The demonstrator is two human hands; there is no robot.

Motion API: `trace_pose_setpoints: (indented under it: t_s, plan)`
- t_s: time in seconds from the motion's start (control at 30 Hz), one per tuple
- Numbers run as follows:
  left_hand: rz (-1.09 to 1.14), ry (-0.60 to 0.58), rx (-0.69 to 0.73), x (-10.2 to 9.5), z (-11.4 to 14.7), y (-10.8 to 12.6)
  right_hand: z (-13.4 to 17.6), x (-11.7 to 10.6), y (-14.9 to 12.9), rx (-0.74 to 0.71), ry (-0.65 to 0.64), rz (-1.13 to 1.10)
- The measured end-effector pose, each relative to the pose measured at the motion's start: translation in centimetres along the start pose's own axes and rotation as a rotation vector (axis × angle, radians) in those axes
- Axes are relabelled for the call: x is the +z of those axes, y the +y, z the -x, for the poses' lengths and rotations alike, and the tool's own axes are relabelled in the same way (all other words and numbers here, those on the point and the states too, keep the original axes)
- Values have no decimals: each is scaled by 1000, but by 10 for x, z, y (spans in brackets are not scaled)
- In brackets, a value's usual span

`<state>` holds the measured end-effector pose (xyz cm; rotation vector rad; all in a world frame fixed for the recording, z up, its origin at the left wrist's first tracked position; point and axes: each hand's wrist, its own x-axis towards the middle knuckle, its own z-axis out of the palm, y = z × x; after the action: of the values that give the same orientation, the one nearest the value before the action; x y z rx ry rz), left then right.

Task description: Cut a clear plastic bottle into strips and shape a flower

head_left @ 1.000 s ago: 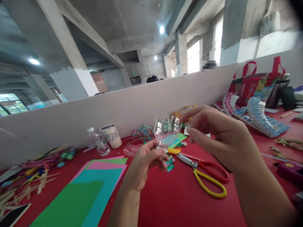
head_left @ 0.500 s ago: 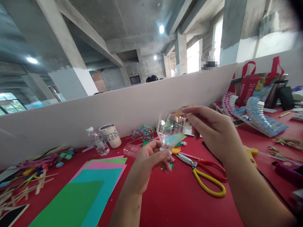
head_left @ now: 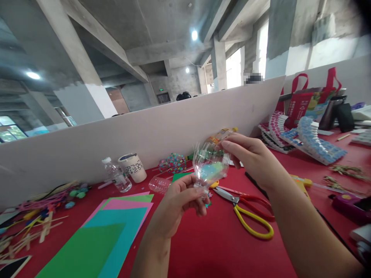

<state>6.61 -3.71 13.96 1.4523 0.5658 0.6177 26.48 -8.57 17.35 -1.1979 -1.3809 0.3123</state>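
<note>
My left hand [head_left: 185, 199] grips the neck of a clear plastic bottle top [head_left: 210, 166], whose wide side points up and is cut into strips along its rim. At the right side of that rim, my right hand [head_left: 249, 158] has thumb and fingers pinched on one of the clear strips. Below the hands lie scissors [head_left: 246, 212] with one red and one yellow handle, on the red table [head_left: 214, 255]. A clear cut bottle piece [head_left: 159, 185] rests on its side left of my left hand.
On the left are coloured paper sheets [head_left: 101, 231], craft sticks [head_left: 43, 231], a small water bottle [head_left: 116, 175] and a white cup [head_left: 132, 168]. A white partition [head_left: 130, 135] stands behind. To the right are a yellow glue gun [head_left: 301, 183], folded paper pieces [head_left: 314, 143] and a red bag [head_left: 301, 106].
The view has shifted slightly. My right hand has moved a little lower along the rim of the bottle top, and the strips appear more spread. My left hand keeps its hold on the neck.
</note>
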Motion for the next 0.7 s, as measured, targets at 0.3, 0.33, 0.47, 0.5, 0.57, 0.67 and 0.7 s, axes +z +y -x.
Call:
trace_pose_setpoints:
  t_s: [0.3,0.33,0.47,0.5,0.57,0.67,0.7]
  plan:
    - [-41,42,-3,1,-2,-1,3,-2,-3,-32,64,-17]
    - [-50,54,-1,2,-3,-1,3,-2,-3,-57,78,22]
    - [-67,109,8,2,-3,-2,6,0,-3,-192,166,226]
    - [-69,120,12,2,-3,-2,7,1,-4,-231,198,279]
    - [-73,138,13,3,-2,-3,9,4,-6,-319,261,400]
    - [-92,190,20,4,-3,-3,12,6,-10,-455,333,587]
    - [-99,218,27,5,-3,-3,13,7,-11,-484,328,602]
